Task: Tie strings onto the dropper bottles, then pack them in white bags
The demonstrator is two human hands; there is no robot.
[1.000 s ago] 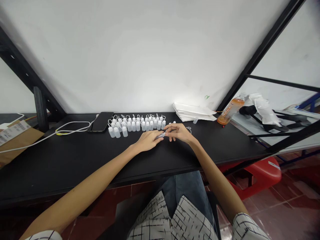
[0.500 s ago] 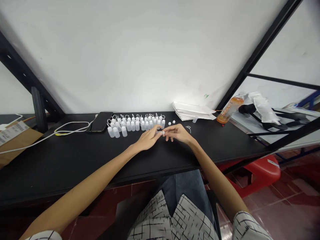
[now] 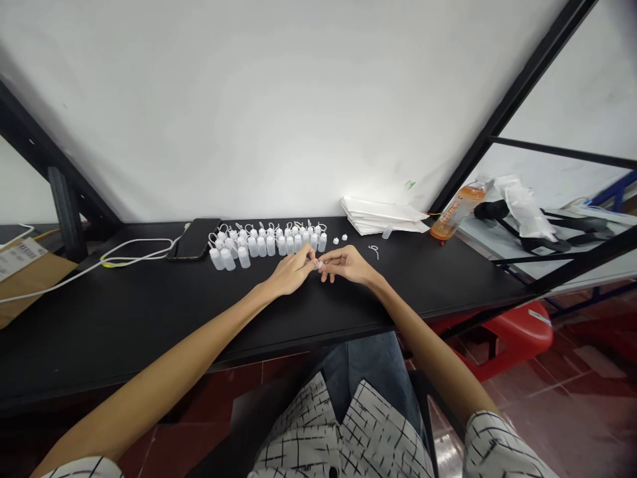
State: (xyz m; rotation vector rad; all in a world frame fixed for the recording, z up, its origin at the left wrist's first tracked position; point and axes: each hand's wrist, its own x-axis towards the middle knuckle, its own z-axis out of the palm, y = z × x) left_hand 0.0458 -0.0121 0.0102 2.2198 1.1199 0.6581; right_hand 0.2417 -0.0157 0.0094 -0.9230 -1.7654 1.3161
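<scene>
Pinching one tiny white plastic piece [image 3: 320, 265], the bare left hand [image 3: 291, 272] and the bare right hand [image 3: 349, 264] meet over the flat black surface [image 3: 199, 318]. The piece sits between the tips of both hands, on the near side of a bunch of small, cloudy white plastic bottles with looped straps [image 3: 262, 245]. Fingers hide most of it, so I can't tell its whole shape.

It looks very light, a bit stiff, and maybe slippery because it is smooth. I don't think it would break easily, but it could pop away if squeezed hard. Its sides look like the best place to hold, with just the tips.

The left fingers are bent close together, with the thumb on the near side. The right fingers are nearly closed at the thumb and pointer, and the others curl down below. Both arms reach forward and lean inward, like a big upside-down V. Two small white plastic caps [image 3: 336, 241] lie just past the right hand.
</scene>
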